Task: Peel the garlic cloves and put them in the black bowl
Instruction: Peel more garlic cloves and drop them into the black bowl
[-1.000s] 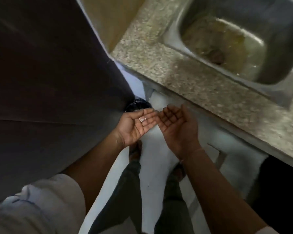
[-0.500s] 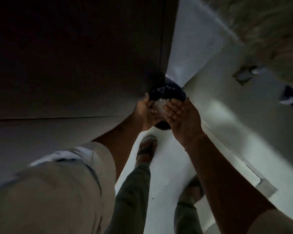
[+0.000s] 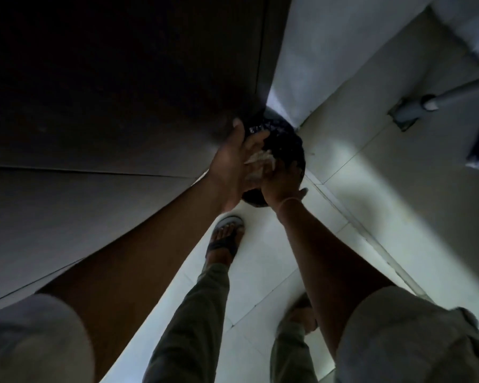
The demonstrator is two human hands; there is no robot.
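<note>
Both my hands reach down over a round black bin [image 3: 289, 145] lined with a shiny black bag, which stands on the floor in a corner. My left hand [image 3: 233, 164] is tilted on edge with straight fingers. My right hand [image 3: 281, 183] lies against it, back up and thumb out to the right. Pale, papery garlic skins [image 3: 260, 161] sit between the two hands, above the bin's opening. The view is dim and the right fingertips are hidden behind the skins.
A dark cabinet side [image 3: 122, 92] fills the left. Pale floor tiles [image 3: 357, 189] lie below, with my sandalled foot [image 3: 224, 239] just short of the bin. A grey pipe [image 3: 426, 105] enters the wall at the right.
The view swung from the counter and sink down to the floor. My hands went from cupped palms-up to the bin, then turned together over its opening with the skins between them.
</note>
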